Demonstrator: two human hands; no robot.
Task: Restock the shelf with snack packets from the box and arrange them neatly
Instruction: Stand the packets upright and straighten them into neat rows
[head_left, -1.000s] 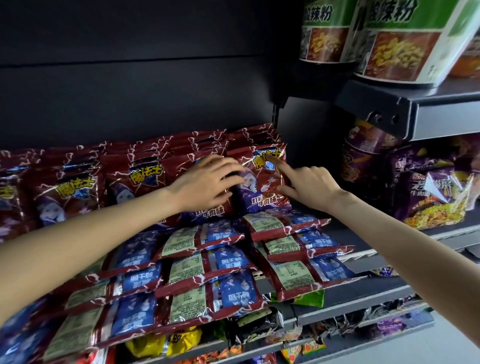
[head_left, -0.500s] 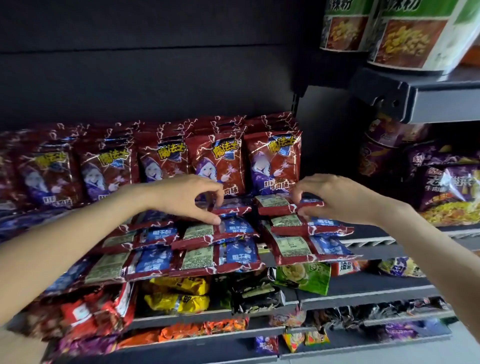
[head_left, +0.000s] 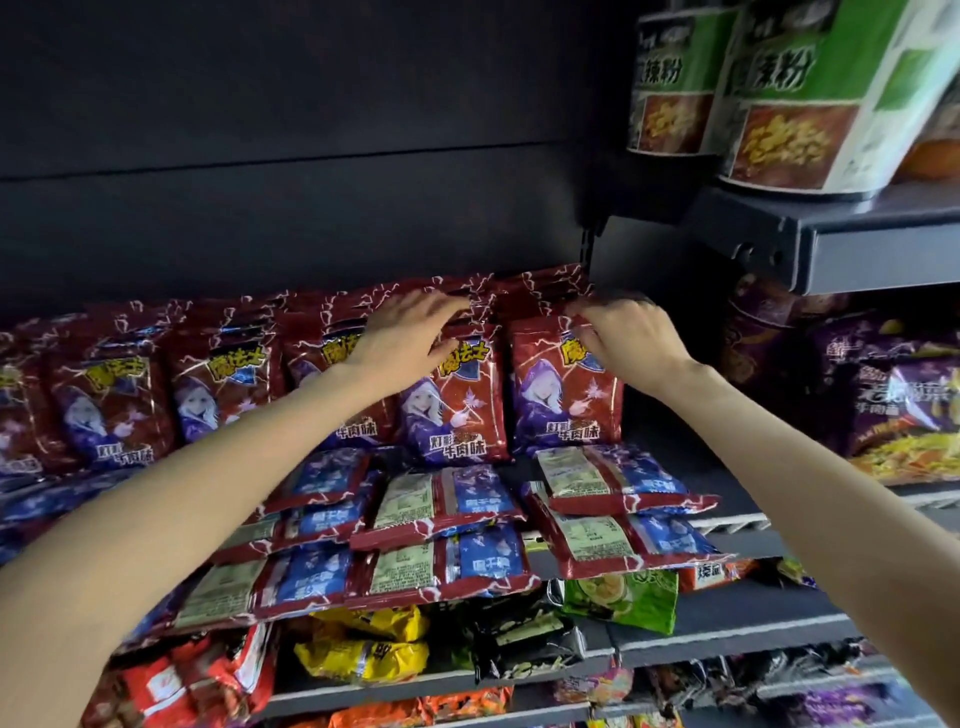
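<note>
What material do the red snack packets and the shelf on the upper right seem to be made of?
Red snack packets: probably thin plastic film with a glossy finish; they show bright glare and crinkles. Upper right shelf: likely painted metal, dark grey and matt, with a bolted bracket.

red snack packets (head_left: 569, 384): glossy plastic film | shelf (head_left: 753, 540): matt metal

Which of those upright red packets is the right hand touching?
The last one at the right end of the row. The right hand rests on its top edge; the left hand touches packets further left.
</note>
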